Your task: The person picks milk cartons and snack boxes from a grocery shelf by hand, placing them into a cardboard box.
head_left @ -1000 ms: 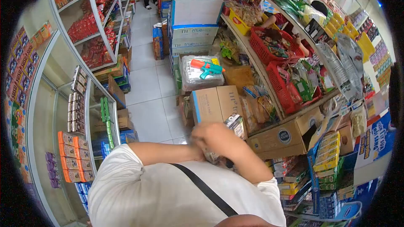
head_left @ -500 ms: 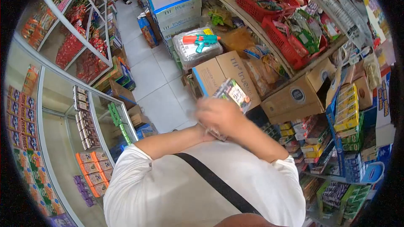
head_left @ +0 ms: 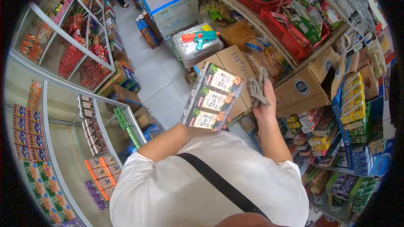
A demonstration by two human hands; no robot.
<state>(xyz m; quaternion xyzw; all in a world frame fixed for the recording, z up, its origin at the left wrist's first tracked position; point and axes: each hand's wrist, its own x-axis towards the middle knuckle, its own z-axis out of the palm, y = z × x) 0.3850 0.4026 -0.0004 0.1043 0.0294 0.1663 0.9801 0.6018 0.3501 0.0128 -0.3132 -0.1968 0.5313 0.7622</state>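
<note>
- Head view: from far off, I see the left hand [head_left: 190, 130] holding a shiny black-and-white pack of three boxes [head_left: 214, 96], labels up.
- Most of its fingers hide under the pack, so I cannot tell how they bend.
- The pack's long side points away from the white cloth shirt [head_left: 168, 193], far end leaning right.
- The right hand [head_left: 266, 104] holds a crumpled grey cloth [head_left: 256, 89], just right of the pack.
- The left hand is nearer the pack.
</note>
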